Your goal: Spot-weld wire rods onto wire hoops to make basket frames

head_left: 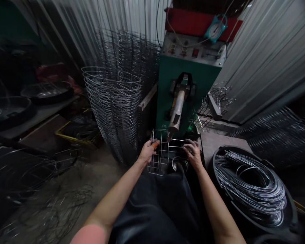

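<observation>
A small frame of thin metal wire (164, 158) hangs before me, below the electrode arm (178, 106) of a green welding machine (165, 81). My left hand (147, 151) is closed on the left side of the frame; something orange covers one finger. My right hand (193, 151) pinches the right ends of the wires, its fingers curled and dark at the tips. The arm's lower tip (169, 137) is close to the frame's middle wires; whether they touch I cannot tell. Below lies a round metal ring or bowl (176, 164), partly hidden.
Tall nested wire baskets (114, 101) stand left of the machine. A black tub (218, 176) at right holds many wire rings (254, 189). Wire pieces (218, 96) lie beside the machine. A yellow crate (63, 132) and loose wire (61, 210) are on the left floor.
</observation>
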